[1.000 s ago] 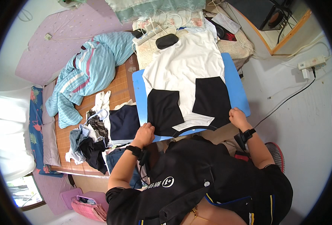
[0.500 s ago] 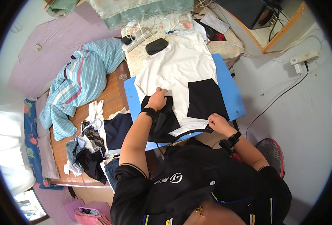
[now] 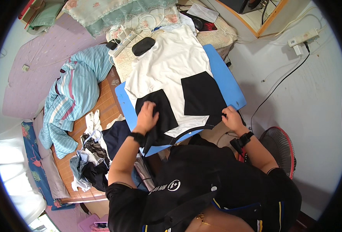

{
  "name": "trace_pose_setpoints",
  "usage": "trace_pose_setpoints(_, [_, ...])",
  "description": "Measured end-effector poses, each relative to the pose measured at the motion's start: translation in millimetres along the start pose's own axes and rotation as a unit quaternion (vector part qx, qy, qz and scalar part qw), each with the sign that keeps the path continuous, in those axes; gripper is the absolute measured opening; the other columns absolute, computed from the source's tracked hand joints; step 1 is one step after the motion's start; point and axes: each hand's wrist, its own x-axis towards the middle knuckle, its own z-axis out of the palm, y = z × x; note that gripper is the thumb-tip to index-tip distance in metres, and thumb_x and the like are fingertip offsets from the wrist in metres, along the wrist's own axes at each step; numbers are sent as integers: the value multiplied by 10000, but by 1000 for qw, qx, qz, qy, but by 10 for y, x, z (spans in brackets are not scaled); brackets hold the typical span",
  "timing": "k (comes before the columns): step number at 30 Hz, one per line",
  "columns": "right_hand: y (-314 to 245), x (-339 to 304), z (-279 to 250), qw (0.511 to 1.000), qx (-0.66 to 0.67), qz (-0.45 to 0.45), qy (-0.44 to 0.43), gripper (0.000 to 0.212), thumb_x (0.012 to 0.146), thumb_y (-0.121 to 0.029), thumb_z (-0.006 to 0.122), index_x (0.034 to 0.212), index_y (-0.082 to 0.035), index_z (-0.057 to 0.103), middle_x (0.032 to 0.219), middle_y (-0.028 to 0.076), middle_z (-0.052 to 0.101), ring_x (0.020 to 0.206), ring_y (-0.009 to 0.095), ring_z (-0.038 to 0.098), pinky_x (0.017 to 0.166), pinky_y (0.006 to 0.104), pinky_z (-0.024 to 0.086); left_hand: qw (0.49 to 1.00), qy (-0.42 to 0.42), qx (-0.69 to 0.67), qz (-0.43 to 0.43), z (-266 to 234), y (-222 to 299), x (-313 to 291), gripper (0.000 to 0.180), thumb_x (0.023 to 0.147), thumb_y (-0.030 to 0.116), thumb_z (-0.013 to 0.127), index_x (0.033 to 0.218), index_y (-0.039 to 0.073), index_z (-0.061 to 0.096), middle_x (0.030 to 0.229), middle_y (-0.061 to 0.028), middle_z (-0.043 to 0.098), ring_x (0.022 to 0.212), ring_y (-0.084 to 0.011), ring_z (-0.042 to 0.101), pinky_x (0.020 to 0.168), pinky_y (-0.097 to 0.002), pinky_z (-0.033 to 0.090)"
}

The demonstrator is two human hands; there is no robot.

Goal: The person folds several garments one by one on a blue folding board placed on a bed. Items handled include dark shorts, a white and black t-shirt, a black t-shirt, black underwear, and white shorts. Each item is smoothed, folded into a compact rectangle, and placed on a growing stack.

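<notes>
A white T-shirt (image 3: 167, 62) with black sleeves lies spread on a blue tabletop (image 3: 227, 83), its black-edged neckline toward me and its far end reaching onto the bed cover behind. Both sleeves are turned inward over the white body. My left hand (image 3: 147, 118) rests over the left black sleeve (image 3: 161, 108), fingers bent and thumb apart, not visibly gripping cloth. At the near outer corner of the right black sleeve (image 3: 202, 94), my right hand (image 3: 232, 119) pinches the shirt's edge between thumb and fingers.
Left of the table, a clothes pile (image 3: 91, 162) and a striped blue quilt (image 3: 76, 89) lie on a brown mat. A black case (image 3: 143, 46) and a power strip (image 3: 120, 48) sit beyond. A fan (image 3: 277, 150) stands at right, below a wall-side power strip (image 3: 303, 38).
My left hand has moved toward me and left across its sleeve, its fingers now apart. My right hand still holds the shirt's near right edge, and the right sleeve lies flatter. The view has shifted.
</notes>
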Motion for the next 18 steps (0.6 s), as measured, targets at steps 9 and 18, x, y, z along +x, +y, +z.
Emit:
trace_pose_setpoints(9, [153,272,208,979,-138,-142,-48,108,663,1,522,761,-42,508,775,113,465,726,296,510,630,391,426,987,-141,66,37,-126,336,-933,451,591,163,688,988,45,509,1135,-144,442,1054,-320,417,866,-381,386])
trace_pose_setpoints(18, [-22,201,-160,963,-141,-218,-76,316,603,-61,623,903,-31,531,935,117,473,897,298,477,761,380,404,986,-140,83,36,-281,425,-1272,465,607,150,652,1026,26,494,1098,-132,472,1054,-296,427,869,-379,378])
